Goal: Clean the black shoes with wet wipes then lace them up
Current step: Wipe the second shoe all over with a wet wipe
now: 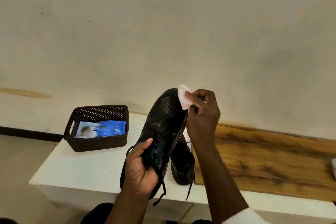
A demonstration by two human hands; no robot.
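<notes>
A glossy black shoe [163, 120] is held up above the white table [87, 167], toe pointing up and away. My left hand [140, 169] grips it around the heel and lace area, with loose black laces [161, 192] dangling below. My right hand [201, 112] pinches a white wet wipe [183, 96] against the right side of the toe. The second black shoe [181, 165] stands on the table behind the raised one, partly hidden, with its lace hanging over the table edge.
A dark brown woven basket [98, 143] at the table's back left holds a blue and white pack of wipes [101, 129]. A wooden board [263, 162] lies to the right. A pale wall fills the background.
</notes>
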